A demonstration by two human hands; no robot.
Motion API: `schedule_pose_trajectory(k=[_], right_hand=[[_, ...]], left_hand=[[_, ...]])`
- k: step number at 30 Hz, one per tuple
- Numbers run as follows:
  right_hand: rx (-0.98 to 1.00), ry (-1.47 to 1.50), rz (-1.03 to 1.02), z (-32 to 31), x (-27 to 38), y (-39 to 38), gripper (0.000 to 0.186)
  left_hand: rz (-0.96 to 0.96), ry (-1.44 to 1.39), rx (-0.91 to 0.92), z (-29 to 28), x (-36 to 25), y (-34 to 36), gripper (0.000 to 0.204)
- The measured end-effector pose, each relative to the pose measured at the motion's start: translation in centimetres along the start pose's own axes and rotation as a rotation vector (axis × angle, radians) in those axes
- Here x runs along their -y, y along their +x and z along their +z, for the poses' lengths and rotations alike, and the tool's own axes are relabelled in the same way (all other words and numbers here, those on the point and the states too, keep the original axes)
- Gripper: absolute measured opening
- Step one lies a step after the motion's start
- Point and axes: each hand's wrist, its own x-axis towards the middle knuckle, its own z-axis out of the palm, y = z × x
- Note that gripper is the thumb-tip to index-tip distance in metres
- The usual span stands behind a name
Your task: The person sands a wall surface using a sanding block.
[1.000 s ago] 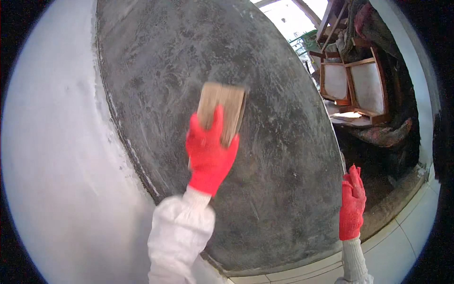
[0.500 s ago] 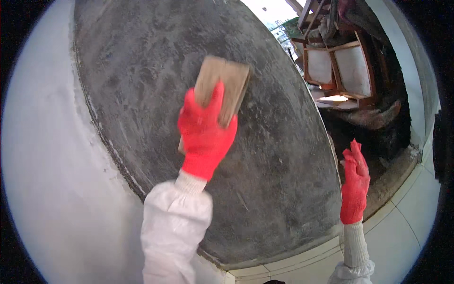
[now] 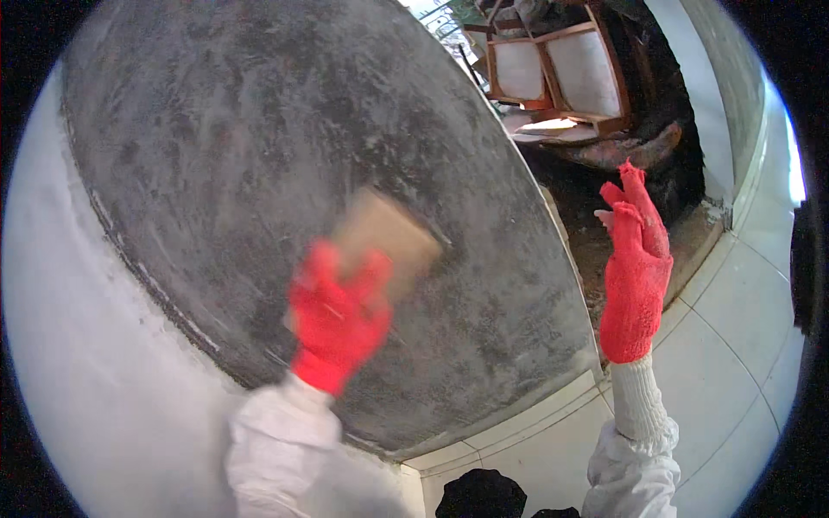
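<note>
My left hand (image 3: 338, 315), in a red glove, is closed on a tan wooden float (image 3: 389, 242), a flat rectangular board smeared by motion. The float lies against a dark grey cement wall (image 3: 466, 345) with pale swirling streaks. The hand hides the board's near part and any handle. My right hand (image 3: 637, 268), also red-gloved, is raised off to the right by the cement's edge and the opening beyond. Its fingers stretch upward, partly apart, with nothing in them. The glove's fingertips look torn, and a bare fingertip shows.
A white wall (image 3: 112, 345) meets the cement on the left. White tiles (image 3: 717, 345) cover the floor at lower right. Beyond the cement's right edge, wooden frames with pale panels (image 3: 587, 78) stand in a dark opening. Dark shoes (image 3: 481, 496) show at the bottom.
My left hand and the float have come down and left in the picture, and the float has turned clockwise. The right hand sits higher. The whole view has shifted, with the background sliding left.
</note>
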Motion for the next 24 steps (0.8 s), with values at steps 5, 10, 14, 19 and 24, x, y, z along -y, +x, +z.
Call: schedule_pose_trajectory(k=[5,10,14,19,24], right_hand=[[-0.006,0.032,0.026,0.1,0.0,0.4,0.047],[0.0,0.148,-0.032,0.7,0.9,-0.1,0.047],[0.059,0.159,-0.004,2.1,1.2,-0.6,0.046],[0.042,0.076,-0.044,0.6,1.8,-0.3,0.044],[-0.033,0.068,-0.013,-0.8,2.0,0.9,0.044]], left_hand=[[-0.309,0.107,-0.401,-3.2,6.1,15.2,0.075],[0.014,-0.153,-0.321,1.6,-9.6,14.1,0.069],[0.432,-0.108,0.008,10.0,-20.6,-2.2,0.063],[0.466,-0.253,0.034,9.0,-13.1,-8.2,0.066],[-0.02,-0.112,-0.286,0.2,-5.1,8.0,0.071]])
